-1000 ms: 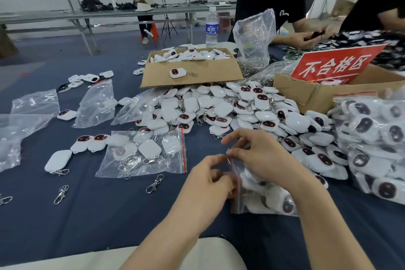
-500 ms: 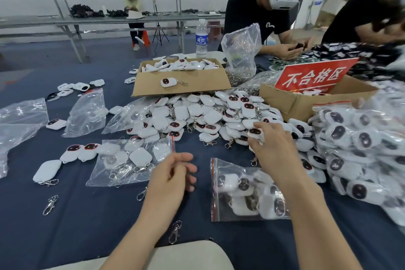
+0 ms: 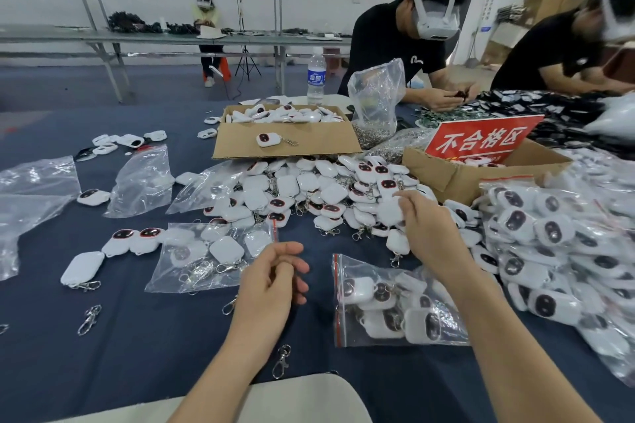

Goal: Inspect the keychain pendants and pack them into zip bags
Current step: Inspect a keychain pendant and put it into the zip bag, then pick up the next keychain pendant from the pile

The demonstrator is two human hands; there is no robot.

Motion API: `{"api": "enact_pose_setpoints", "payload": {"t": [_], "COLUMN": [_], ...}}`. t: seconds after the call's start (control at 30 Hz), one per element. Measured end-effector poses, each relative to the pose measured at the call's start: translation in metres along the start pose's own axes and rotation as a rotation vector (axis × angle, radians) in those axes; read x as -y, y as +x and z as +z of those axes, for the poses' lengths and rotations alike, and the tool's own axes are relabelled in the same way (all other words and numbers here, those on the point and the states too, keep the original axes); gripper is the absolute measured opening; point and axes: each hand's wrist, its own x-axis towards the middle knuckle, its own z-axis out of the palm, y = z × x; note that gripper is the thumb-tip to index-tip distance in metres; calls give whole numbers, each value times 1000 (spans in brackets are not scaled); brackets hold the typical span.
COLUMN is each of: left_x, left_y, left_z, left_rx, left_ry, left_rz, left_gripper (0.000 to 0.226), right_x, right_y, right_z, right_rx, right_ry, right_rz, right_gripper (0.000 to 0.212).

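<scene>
At centre right of the frame, over the blue counter, the right hand reaches forward into the pile of pendants, palm down, with the forearm running up diagonally from the lower right corner. Its thumb and fingers are curled round one white pendant at the near right edge of the pile. The pendant shows only plain white from this position, so its printed face cannot be checked yet. The left hand hovers low over the counter at lower centre, fingers loosely curled, holding nothing. The filled zip bag lies flat on the counter just below the right hand, between the two forearms. Its red seal strip runs down its left edge, the side facing the left hand. Whether that seal is pressed closed cannot be told. The second zip bag, partly filled, lies flat just above and left of the left hand, with its red-edged mouth also on the side toward that hand. The gripped pendant therefore lies up and to the right of both bag mouths, while the left hand is the nearer hand to each mouth. Probable sequence: the right hand lifts and turns the pendant for inspection, then carries it down and left, and the left hand holds a bag mouth open. Several metal clasps lie loose near the lower edge.
</scene>
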Motion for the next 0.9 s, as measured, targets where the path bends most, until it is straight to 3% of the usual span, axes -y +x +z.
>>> {"api": "enact_pose_setpoints", "payload": {"t": [0.1,0.23,0.33,0.5,0.9], "left_x": [-6,-15,-11,-10,-4], "left_y": [2,2,0,6,7], "left_z": [-1,0,-7,-7,-5], "left_rx": [26,274,332,164,81], "left_ry": [-203,-519,-602,-524,-428], "left_rz": [-41,-288,-293,-201,-154], "left_gripper": [22,44,28,25,24], "right_x": [32,68,75,77,79], "right_y": [-20,-55,-65,-72,-83], "right_z": [-4,17,35,58,80], "right_rx": [159,369,303,198,136], "right_ry": [413,593,617,819,918], "right_rz": [-87,-272,-270,22,99], "right_gripper": [43,45,41,16,20]}}
